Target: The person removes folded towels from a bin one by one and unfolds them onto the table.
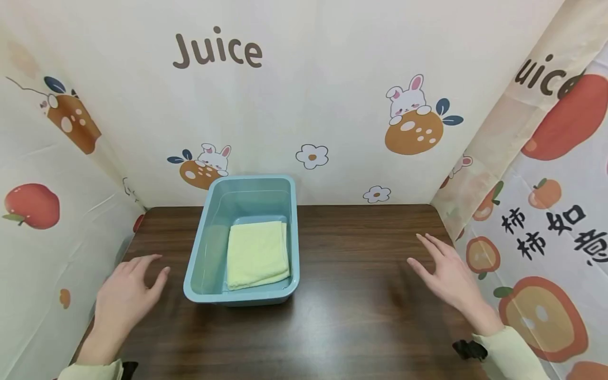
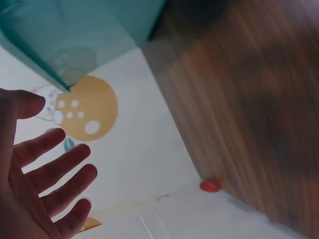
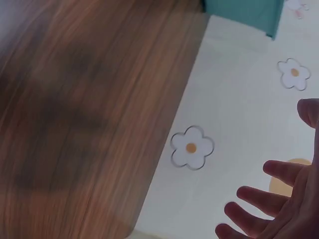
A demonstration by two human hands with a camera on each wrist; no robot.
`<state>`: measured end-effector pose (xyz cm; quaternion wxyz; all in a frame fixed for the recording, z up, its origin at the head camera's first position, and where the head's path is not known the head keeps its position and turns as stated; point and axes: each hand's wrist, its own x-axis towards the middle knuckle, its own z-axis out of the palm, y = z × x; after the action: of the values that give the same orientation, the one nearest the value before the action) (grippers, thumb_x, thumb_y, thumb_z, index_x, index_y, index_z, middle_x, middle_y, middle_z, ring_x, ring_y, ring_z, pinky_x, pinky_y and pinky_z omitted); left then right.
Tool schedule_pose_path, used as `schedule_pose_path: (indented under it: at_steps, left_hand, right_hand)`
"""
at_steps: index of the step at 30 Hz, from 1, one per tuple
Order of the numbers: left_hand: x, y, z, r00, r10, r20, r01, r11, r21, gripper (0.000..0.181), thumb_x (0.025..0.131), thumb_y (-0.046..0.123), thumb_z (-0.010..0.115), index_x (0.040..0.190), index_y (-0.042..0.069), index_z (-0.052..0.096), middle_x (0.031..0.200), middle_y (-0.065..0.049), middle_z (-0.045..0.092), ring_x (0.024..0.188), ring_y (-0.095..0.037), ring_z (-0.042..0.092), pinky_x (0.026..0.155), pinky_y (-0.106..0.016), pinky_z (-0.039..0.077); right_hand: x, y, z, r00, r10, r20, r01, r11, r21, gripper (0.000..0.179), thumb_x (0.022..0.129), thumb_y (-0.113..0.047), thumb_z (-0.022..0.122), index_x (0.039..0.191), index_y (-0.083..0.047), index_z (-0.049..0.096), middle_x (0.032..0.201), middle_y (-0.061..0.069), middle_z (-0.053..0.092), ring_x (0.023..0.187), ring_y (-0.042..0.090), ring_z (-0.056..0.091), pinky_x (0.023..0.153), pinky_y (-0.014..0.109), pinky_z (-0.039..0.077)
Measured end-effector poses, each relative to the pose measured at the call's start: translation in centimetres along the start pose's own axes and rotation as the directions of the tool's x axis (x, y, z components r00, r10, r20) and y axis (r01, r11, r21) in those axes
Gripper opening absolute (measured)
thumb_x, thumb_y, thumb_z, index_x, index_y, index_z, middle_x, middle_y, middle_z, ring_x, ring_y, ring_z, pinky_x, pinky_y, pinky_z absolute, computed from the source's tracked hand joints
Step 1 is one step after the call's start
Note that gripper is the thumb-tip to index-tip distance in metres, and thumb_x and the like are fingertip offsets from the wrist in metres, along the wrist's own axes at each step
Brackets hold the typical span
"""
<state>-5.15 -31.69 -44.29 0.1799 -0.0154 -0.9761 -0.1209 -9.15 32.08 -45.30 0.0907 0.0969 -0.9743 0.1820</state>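
A blue-green plastic basin stands on the dark wooden table, left of the middle, its far end close to the back curtain. Inside it lies a folded pale yellow towel. My left hand hovers to the left of the basin, apart from it, fingers relaxed and holding nothing. Over the right side of the table is my right hand, its fingers loosely extended and nothing in them. Part of the basin shows at the top of the left wrist view, and a corner of the basin in the right wrist view.
The wooden table reaches back to a printed curtain with fruit, rabbits and flowers. Similar cloth hangs along the left side and the right side. Both wrists have pale sleeves with black bands.
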Motion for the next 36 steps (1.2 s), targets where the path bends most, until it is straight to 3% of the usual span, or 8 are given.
schedule_pose_path:
  at_steps: [3, 6, 12, 17, 23, 29, 36]
  left_hand:
    - [0.0, 1.0, -0.3, 0.999, -0.042, -0.005, 0.042, 0.997, -0.064, 0.033, 0.090, 0.028, 0.071, 0.113, 0.005, 0.067, 0.108, -0.024, 0.067, 0.097, -0.043, 0.060, 0.066, -0.060, 0.048]
    - [-0.1, 2.2, -0.4, 0.998, -0.034, -0.053, 0.027, 0.991, -0.134, 0.027, 0.089, 0.024, 0.071, 0.109, 0.007, 0.069, 0.100, -0.019, 0.070, 0.088, -0.038, 0.063, 0.059, -0.053, 0.047]
    - [-0.1, 4.7, -0.3, 0.987, 0.042, -0.153, -0.080, 0.965, -0.251, 0.019, 0.085, 0.013, 0.075, 0.103, 0.008, 0.072, 0.094, -0.011, 0.072, 0.087, -0.033, 0.066, 0.065, -0.052, 0.047]
    - [-0.2, 6.5, 0.3, 0.980, 0.112, -0.164, -0.155, 0.947, -0.280, 0.019, 0.082, 0.010, 0.077, 0.100, 0.010, 0.073, 0.092, -0.003, 0.072, 0.086, -0.023, 0.066, 0.070, -0.046, 0.048]
    - [-0.4, 8.3, 0.9, 0.963, 0.195, -0.186, -0.242, 0.930, -0.277, 0.018, 0.080, 0.012, 0.077, 0.098, 0.013, 0.073, 0.091, 0.003, 0.072, 0.084, -0.016, 0.064, 0.067, -0.041, 0.051]
    - [-0.4, 9.6, 1.9, 0.947, 0.280, -0.155, -0.315, 0.899, -0.303, 0.016, 0.081, 0.013, 0.076, 0.096, 0.012, 0.072, 0.086, 0.006, 0.069, 0.077, -0.010, 0.065, 0.060, -0.038, 0.054]
    - [-0.5, 10.8, 2.9, 0.946, 0.315, -0.081, -0.324, 0.890, -0.321, 0.007, 0.083, 0.017, 0.077, 0.087, 0.020, 0.071, 0.075, 0.016, 0.062, 0.067, -0.001, 0.057, 0.056, -0.029, 0.050]
  right_hand:
    - [0.3, -0.8, -0.2, 1.000, 0.002, 0.019, -0.003, 0.999, 0.051, 0.068, 0.095, -0.044, 0.066, 0.148, -0.008, 0.046, 0.145, 0.024, 0.046, 0.130, 0.049, 0.041, 0.096, 0.067, 0.034]
    - [0.6, -1.5, -0.2, 0.999, 0.000, 0.036, -0.004, 0.995, 0.097, 0.064, 0.096, -0.041, 0.065, 0.148, -0.008, 0.046, 0.144, 0.024, 0.047, 0.130, 0.048, 0.041, 0.097, 0.067, 0.033]
    - [1.0, -2.3, 0.2, 0.999, -0.005, 0.052, -0.006, 0.981, 0.196, 0.058, 0.098, -0.036, 0.063, 0.146, -0.008, 0.048, 0.142, 0.024, 0.050, 0.130, 0.047, 0.044, 0.097, 0.067, 0.035]
    - [1.4, -3.1, 0.3, 0.998, -0.010, 0.060, -0.006, 0.965, 0.262, 0.055, 0.100, -0.036, 0.061, 0.147, -0.010, 0.048, 0.143, 0.022, 0.050, 0.130, 0.045, 0.046, 0.096, 0.065, 0.039]
    - [1.9, -3.9, 0.4, 0.997, -0.018, 0.072, -0.004, 0.953, 0.302, 0.053, 0.101, -0.035, 0.059, 0.146, -0.009, 0.049, 0.142, 0.021, 0.051, 0.127, 0.042, 0.050, 0.094, 0.061, 0.045]
    - [2.2, -4.8, 0.7, 0.995, -0.032, 0.090, -0.001, 0.938, 0.347, 0.052, 0.101, -0.035, 0.059, 0.146, -0.010, 0.049, 0.143, 0.019, 0.051, 0.128, 0.040, 0.050, 0.095, 0.059, 0.045]
    - [3.1, -6.3, 0.9, 0.993, -0.046, 0.105, -0.003, 0.903, 0.430, 0.051, 0.102, -0.036, 0.058, 0.146, -0.011, 0.050, 0.143, 0.015, 0.052, 0.129, 0.035, 0.050, 0.098, 0.058, 0.044]
